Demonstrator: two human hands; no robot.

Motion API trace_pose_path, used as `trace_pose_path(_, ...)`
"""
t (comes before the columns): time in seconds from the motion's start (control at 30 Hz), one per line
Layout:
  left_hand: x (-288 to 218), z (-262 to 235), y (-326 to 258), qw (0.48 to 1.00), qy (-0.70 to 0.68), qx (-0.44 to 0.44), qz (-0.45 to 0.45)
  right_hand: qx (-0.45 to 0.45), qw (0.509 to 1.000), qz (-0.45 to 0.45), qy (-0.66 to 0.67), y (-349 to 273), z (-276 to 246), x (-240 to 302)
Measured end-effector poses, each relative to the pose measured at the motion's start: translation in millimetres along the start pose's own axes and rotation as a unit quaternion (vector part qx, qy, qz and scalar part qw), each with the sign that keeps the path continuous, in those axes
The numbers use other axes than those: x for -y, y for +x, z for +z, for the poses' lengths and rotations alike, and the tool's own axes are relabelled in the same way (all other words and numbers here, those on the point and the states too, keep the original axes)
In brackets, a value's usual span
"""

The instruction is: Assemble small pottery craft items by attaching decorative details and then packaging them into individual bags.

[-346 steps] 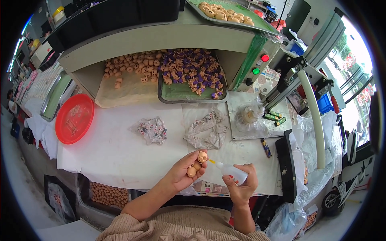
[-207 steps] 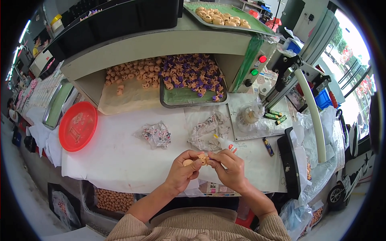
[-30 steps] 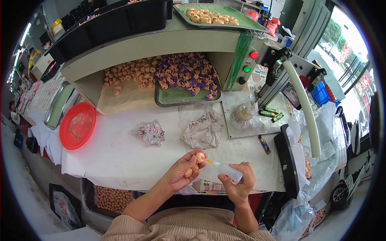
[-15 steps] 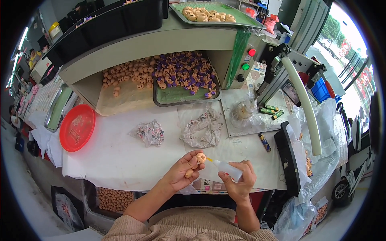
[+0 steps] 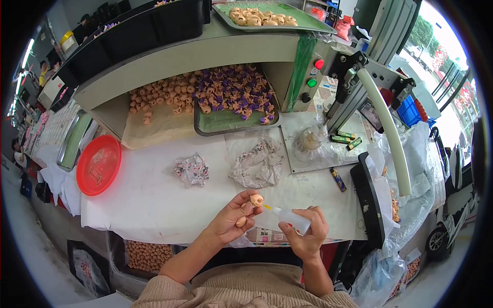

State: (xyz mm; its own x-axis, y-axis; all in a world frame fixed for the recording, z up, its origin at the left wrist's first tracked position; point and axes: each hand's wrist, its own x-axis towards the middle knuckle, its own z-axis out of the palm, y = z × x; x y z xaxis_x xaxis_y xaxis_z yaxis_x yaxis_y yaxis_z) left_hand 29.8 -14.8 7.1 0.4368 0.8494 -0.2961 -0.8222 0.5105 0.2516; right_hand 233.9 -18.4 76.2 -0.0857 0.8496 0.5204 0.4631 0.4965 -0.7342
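Note:
In my left hand (image 5: 233, 218), the fingertips pinch a small peach-coloured doll head (image 5: 256, 200) with openings in it. A second small peach piece (image 5: 241, 222) sits lower in the same fingers. My right hand (image 5: 308, 231) is wrapped round a translucent white squeeze bottle (image 5: 291, 219). Its yellow nozzle tip points left at the doll head, close against it; whether they touch I cannot tell. Beyond the hands, two crumpled patterned bundles, a smaller one (image 5: 191, 170) and a larger one (image 5: 258, 163), lie on the white-covered table (image 5: 149, 213).
Under the shelf stand a pile of peach heads (image 5: 167, 92) and a tray (image 5: 213, 123) of purple-and-peach figures. A red basin (image 5: 99, 165) is at the left. On the right are a press with a pale curved handle (image 5: 385, 128), loose batteries (image 5: 338, 179) and a black bin (image 5: 367, 205).
The squeeze bottle has tilted slightly and its nozzle has come nearer the doll head. The left hand keeps its grip, with the head turned a little. The view has shifted slightly.

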Motion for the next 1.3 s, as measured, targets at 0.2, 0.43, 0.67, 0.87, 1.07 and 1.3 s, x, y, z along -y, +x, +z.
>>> trace_pose_path(0.2,0.1,0.3,0.2,1.000,0.004,-0.006,0.000,0.006,1.000,-0.006,0.005,0.6,0.5,-2.8)
trace_pose_path(0.43,0.3,-1.6,2.5,1.000,0.003,0.003,-0.002,0.004,1.000,0.006,0.002,0.0,-2.1,-5.2)
trace_pose_path(0.67,0.9,-2.3,4.2,1.000,0.002,-0.002,-0.008,0.005,1.000,0.005,0.001,1.1,-3.1,-6.3)
trace_pose_path(0.87,0.6,-1.0,3.8,1.000,0.007,-0.004,-0.009,0.006,1.000,0.008,0.008,0.8,-3.8,-6.2)
trace_pose_path(1.07,0.1,-1.0,3.0,1.000,0.007,-0.007,-0.011,0.006,1.000,0.008,0.002,0.3,-6.9,-9.5)
trace_pose_path(1.3,-0.1,-5.0,2.4,0.999,0.015,0.039,-0.016,-0.008,1.000,-0.012,-0.006,-0.1,-8.8,-7.5)
